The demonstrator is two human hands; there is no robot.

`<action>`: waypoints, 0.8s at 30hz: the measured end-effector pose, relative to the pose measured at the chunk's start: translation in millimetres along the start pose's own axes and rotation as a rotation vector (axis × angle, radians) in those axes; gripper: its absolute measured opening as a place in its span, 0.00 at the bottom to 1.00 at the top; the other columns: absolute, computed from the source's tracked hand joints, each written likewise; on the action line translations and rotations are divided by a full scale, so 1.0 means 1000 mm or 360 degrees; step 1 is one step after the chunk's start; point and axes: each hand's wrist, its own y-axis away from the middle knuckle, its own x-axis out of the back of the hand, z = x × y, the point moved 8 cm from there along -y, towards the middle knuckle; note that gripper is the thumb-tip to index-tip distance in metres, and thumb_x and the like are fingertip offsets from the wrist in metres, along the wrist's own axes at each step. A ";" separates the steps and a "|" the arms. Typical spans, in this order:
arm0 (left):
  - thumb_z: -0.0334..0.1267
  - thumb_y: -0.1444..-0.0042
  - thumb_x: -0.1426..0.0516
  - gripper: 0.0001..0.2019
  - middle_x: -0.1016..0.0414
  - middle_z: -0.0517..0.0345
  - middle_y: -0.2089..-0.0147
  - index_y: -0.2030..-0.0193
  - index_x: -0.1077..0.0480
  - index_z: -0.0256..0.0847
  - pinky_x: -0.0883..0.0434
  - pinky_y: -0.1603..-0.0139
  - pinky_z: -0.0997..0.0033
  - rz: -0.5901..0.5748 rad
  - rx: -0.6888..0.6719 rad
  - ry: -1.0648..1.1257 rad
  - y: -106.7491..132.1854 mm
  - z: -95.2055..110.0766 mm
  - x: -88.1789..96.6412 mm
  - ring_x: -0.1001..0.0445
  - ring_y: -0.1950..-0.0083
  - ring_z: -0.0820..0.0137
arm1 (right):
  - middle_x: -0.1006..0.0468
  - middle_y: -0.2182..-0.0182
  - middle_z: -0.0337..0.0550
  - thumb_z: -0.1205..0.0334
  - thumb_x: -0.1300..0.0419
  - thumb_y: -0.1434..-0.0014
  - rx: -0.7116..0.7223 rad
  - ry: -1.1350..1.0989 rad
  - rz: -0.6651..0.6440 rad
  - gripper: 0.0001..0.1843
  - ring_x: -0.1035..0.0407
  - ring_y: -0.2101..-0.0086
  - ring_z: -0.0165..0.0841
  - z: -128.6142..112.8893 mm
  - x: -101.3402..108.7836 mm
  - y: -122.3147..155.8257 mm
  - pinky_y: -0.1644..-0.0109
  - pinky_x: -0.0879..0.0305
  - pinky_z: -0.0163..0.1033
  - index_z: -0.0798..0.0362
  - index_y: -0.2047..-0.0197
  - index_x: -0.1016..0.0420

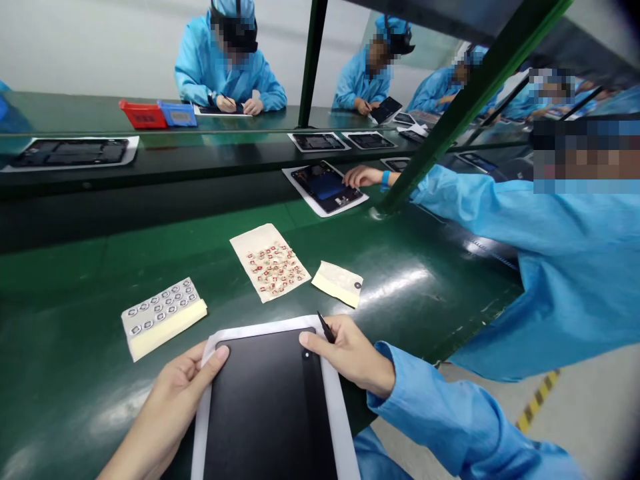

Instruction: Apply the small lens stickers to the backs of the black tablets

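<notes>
A flat black tablet panel [265, 407] with a small round hole near its top right corner lies on a white sheet [339, 413] close in front of me. My left hand [185, 377] grips the panel and sheet at the upper left, thumb on top. Around the top right corner my right hand [353, 353] is closed, its thumb near the hole. A thin black pointed tool [325, 327] sticks out from that hand; its kind is unclear. Beyond the panel are a card of round parts [163, 310], a sheet of small red-marked pieces [273, 263] and a small yellowish sheet [337, 283] bearing one dark ring.
On the right, a co-worker's hand [363, 177] touches an opened tablet [327, 187]. A green post [465, 113] slants up beside it. More tablets lie on the raised shelf [200, 150]. Red [143, 115] and blue bins [177, 113] stand behind, with several co-workers seated there.
</notes>
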 end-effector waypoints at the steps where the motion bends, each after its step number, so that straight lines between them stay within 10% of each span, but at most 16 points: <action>1: 0.45 0.50 0.29 0.27 0.16 0.51 0.54 0.44 0.24 0.42 0.20 0.55 0.64 0.0006 -0.0004 -0.0012 -0.001 -0.001 0.001 0.17 0.58 0.58 | 0.31 0.74 0.40 0.39 0.33 0.43 0.0034 0.0039 0.0021 0.28 0.41 0.71 0.25 0.000 0.001 0.000 0.66 0.43 0.32 0.60 0.71 0.29; 24: 0.51 0.51 0.29 0.31 0.17 0.50 0.52 0.42 0.24 0.42 0.22 0.56 0.66 0.0050 -0.0047 -0.0100 -0.005 0.003 -0.003 0.18 0.55 0.56 | 0.25 0.67 0.43 0.43 0.33 0.40 0.0062 -0.0004 -0.0161 0.24 0.35 0.66 0.28 -0.003 0.001 0.000 0.60 0.37 0.33 0.60 0.65 0.25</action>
